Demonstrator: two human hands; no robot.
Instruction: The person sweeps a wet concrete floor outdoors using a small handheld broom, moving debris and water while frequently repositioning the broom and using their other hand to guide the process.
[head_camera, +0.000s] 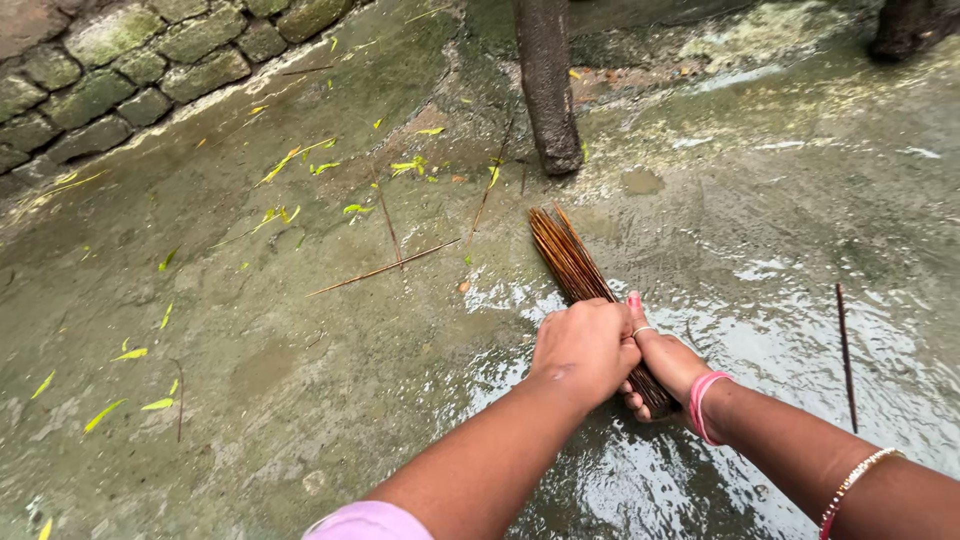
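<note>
Both fists are closing tight around the stick broom (572, 262), left hand (585, 347) over right hand (668, 365), its tips lying on the wet concrete floor (300, 340), where keeping it low is probably sweeping best.

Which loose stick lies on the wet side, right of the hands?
The dark stick, alone in the water right of the broom; the other loose ones lie upper left on drier ground.
</note>
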